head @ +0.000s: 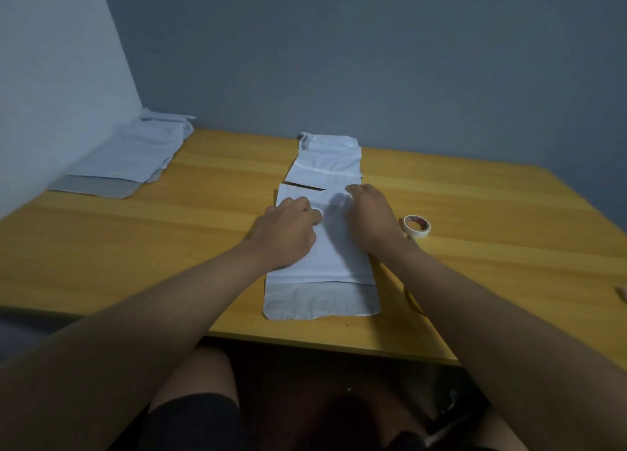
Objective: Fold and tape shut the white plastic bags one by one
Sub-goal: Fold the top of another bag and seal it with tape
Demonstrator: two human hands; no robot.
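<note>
Both hands down on a white plastic bag (322, 247) at mid-desk: left hand (288, 228) with fingers curled, pressing its folded upper part; right hand (368, 210) likewise knuckled onto the right edge. Cannot tell whether either pinches the plastic. Just right of the bag, a tape roll (417, 226). Far left on the wooden desk (135, 247), a stack of bags (129, 159) by the wall.

2 hands (288, 230) (369, 213), 2 piles of white bags (322, 257) (135, 155), 1 tape roll (417, 226), 1 wooden table (135, 240).
</note>
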